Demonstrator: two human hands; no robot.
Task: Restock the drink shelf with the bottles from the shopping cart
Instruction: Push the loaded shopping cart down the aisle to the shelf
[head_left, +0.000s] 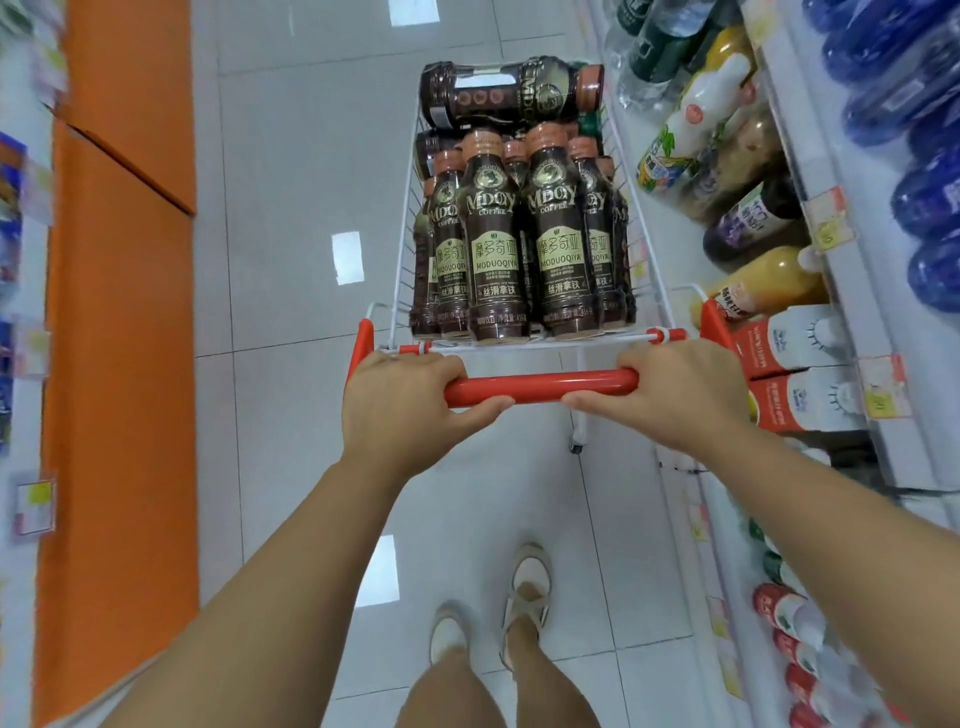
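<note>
The left grip (400, 395) is curled tight round the left end of the red handle (540, 387) of the shopping cart (405, 244), and the right grip (680, 389) is curled round its right end in the same way, with the thumbs tucked under the bar and a bare stretch of bar between them. The cart is a white wire basket with red corner pieces, and it stands on the pale tiled floor (291, 156) of an aisle. Dark brown coffee bottles (493, 244) with copper-coloured caps stand upright and packed against each other, filling the basket from its near edge to its far end. One more bottle of the same kind, the lying bottle (509, 93), rests on its side across the far edge, on top of the others, with its cap pointing right. The drink shelf (857, 312) runs along the right side of the cart, just beside the basket's right wall. It holds orange juice bottles (769, 283), white cartons (800, 343) with red bands at its near end and blue bottles (930, 197) on a higher level. An orange panel (119, 364) lines the left side of the aisle. Below the handle, the person's feet in light shoes (530, 582) stand on the floor.
</note>
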